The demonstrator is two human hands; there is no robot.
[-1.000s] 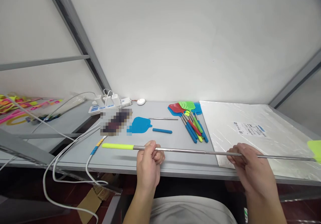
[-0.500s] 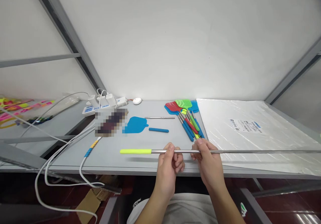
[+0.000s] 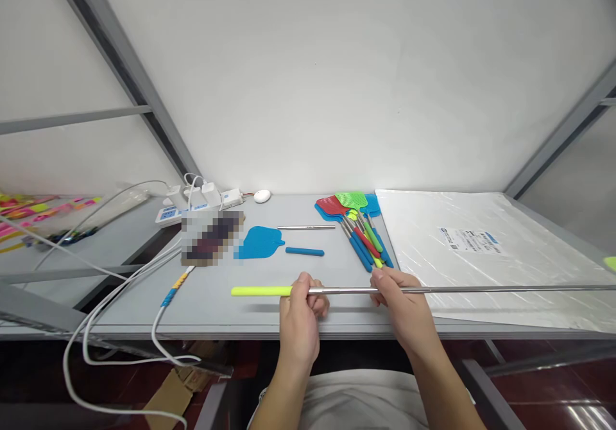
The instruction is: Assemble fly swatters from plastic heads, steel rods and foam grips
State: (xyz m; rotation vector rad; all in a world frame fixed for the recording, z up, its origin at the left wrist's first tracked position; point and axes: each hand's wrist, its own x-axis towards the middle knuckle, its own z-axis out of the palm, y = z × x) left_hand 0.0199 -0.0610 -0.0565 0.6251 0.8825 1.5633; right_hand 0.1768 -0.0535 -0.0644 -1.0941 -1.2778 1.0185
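A telescopic fly swatter (image 3: 353,291) lies level across both my hands, its steel rod drawn out far to the right. My left hand (image 3: 301,321) is closed around the rod where it meets the yellow-green handle. Farther along the rod, my right hand (image 3: 403,305) pinches it with thumb and fingers. Part of a yellow-green swatter head (image 3: 610,263) shows at the right edge. Beyond my hands lie a blue swatter head (image 3: 260,242), a short metal rod (image 3: 307,227) and a blue handle (image 3: 305,251), apart from one another.
A pile of collapsed fly swatters (image 3: 359,237) lies past my right hand. To the right is a white plastic-wrapped package (image 3: 462,244) with a label. A power strip (image 3: 171,214) with plugs and white cables stands left, beside a pixelated object (image 3: 212,237) and a white round device (image 3: 262,196).
My left hand has slid left along the rod to the handle's end. My right hand stays about where it was, and the swatter head has come into view at right.
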